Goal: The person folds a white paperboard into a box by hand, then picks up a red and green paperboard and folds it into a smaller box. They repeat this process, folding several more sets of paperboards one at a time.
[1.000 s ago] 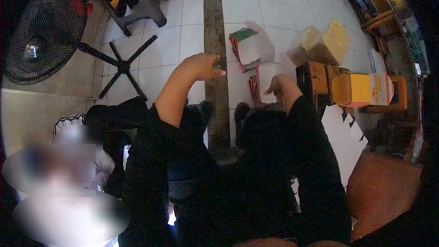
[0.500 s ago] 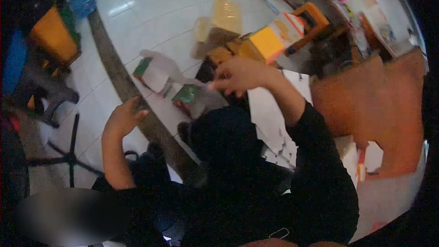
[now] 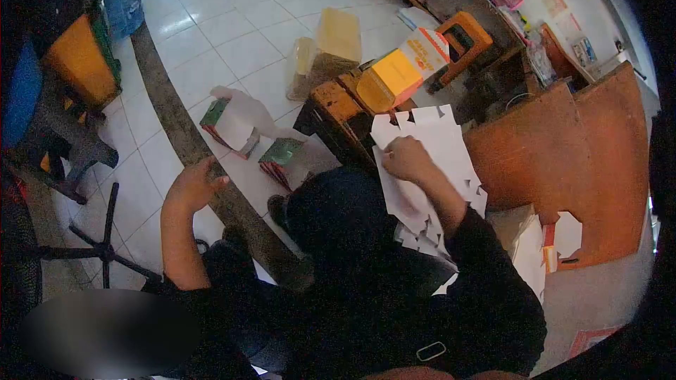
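My right hand point(image 3: 410, 160) rests on a stack of white die-cut cardboard sheets point(image 3: 443, 144), its fingers curled at the left edge of the top sheet. Notches and tabs run along the sheets' edges. Off to the left, my left hand point(image 3: 191, 184) hangs in the air over the floor with its thumb and fingers apart, holding nothing. Just beyond the stack, a folded yellow and white printed box point(image 3: 394, 81) lies tilted on a wooden stool point(image 3: 334, 107).
Two white bundles with green and red ends, one a green-ended bundle point(image 3: 280, 155), lie on the tiled floor. Clear plastic containers point(image 3: 336, 39) stand behind. Brown boards point(image 3: 563, 141) lean at right; an orange stool point(image 3: 470, 39) stands farther back. A chair base point(image 3: 105, 250) is at left.
My right hand has come down and to the right, from raised with fingers apart onto the white cardboard sheets. My left hand has barely moved.
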A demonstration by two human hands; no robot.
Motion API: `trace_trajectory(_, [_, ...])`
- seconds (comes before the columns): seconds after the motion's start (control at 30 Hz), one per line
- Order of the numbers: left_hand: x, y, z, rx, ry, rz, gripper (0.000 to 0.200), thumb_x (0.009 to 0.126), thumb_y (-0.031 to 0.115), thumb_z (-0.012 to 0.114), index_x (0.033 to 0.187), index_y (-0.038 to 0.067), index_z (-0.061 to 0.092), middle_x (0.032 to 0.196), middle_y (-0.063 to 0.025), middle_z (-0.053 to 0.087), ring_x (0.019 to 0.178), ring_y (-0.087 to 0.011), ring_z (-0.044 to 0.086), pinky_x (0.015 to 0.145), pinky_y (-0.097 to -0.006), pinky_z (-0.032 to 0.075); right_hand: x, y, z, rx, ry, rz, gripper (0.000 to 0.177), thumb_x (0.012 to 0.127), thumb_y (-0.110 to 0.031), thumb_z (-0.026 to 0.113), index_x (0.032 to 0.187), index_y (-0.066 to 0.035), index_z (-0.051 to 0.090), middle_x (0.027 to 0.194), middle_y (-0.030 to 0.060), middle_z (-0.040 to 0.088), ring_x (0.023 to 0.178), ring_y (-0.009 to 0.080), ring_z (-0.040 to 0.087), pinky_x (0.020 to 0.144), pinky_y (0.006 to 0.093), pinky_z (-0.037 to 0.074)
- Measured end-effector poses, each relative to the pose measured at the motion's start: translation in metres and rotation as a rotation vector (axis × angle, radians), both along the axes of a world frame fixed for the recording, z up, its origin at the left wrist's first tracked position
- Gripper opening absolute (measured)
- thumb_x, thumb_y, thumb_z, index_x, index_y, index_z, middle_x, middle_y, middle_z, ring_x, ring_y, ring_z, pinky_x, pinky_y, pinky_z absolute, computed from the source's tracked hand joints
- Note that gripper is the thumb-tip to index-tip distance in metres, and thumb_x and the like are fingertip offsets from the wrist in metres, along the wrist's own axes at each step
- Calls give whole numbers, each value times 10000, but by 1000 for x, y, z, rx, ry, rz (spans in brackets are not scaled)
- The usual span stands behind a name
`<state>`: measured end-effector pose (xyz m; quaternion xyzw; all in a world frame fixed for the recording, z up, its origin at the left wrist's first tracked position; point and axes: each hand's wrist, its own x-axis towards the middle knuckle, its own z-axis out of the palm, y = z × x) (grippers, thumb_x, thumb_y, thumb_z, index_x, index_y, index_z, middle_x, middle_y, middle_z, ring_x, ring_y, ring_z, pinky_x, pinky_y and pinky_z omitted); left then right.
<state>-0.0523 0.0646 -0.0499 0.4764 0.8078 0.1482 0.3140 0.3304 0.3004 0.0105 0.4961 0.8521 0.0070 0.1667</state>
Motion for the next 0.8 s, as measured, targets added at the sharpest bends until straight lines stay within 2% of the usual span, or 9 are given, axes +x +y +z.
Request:
trace_trajectory(0.07, [-4,-3,-7,32,17,10,697,888,464,720,1408,42,528,1319,-241,621,1269,-394,571,1065,-461,454,18,8,27,49,122,19,270,811,-290,663,862,-42,756,942,225,723,893,404,703,828,465,562])
trace_trajectory(0.2, [-5,-1,-5,135,-6,9,683,869,376,749,1424,50,521,1386,-232,577,1290,-369,557,1078,-446,444,-1,-34,173,329,-209,87,160,832,-123,648,921,-52,760,853,225,706,867,389,714,783,468,557])
trace_trajectory(0.37, [21,23,13,760,-341,-166,795,835,297,809,1499,59,443,1414,-179,578,1290,-291,567,1098,-444,439,-41,-63,256,-56,225,616,249,875,-81,623,1102,-46,719,938,203,718,880,372,709,808,467,556])
trace_trajectory(0.43, [38,31,20,906,-604,-115,821,862,407,770,1520,75,410,1436,-142,555,1290,-261,560,1084,-429,453,-80,-54,257,-271,635,966,271,890,-68,607,1147,-42,693,985,203,713,916,370,700,824,447,552])
trace_trajectory(0.53, [26,22,35,717,-845,132,847,881,503,724,1533,84,383,1449,-118,540,1285,-244,561,1066,-408,470,-156,-38,229,-175,942,947,235,917,-80,586,1127,-30,679,1024,201,701,966,378,673,851,451,534])
trace_trajectory(0.6, [9,13,47,542,-1000,340,862,889,553,695,1538,87,370,1453,-108,534,1281,-238,565,1054,-393,480,-218,-4,168,437,1155,869,229,918,-78,586,1121,-34,682,1030,198,694,998,385,651,895,461,510])
trace_trajectory(0.67, [4,-2,55,556,-1356,418,854,904,581,667,1537,90,371,1446,-109,535,1266,-221,570,1010,-357,502,-260,5,122,111,1178,760,245,907,-81,597,1132,-68,692,1033,179,681,1015,379,622,925,472,487])
trace_trajectory(0.73, [3,-15,60,762,-1882,306,821,924,587,639,1528,91,387,1427,-120,545,1239,-193,579,935,-298,535,-284,7,78,155,1160,761,267,904,-84,600,1153,-101,696,1027,160,666,1015,368,601,916,476,481])
trace_trajectory(0.8, [-7,-18,44,676,-1400,250,819,921,578,651,1525,91,390,1387,-100,565,1163,-174,610,893,-280,546,-294,13,49,172,1218,725,289,904,-81,597,1171,-130,696,1018,143,653,1010,359,582,905,482,474])
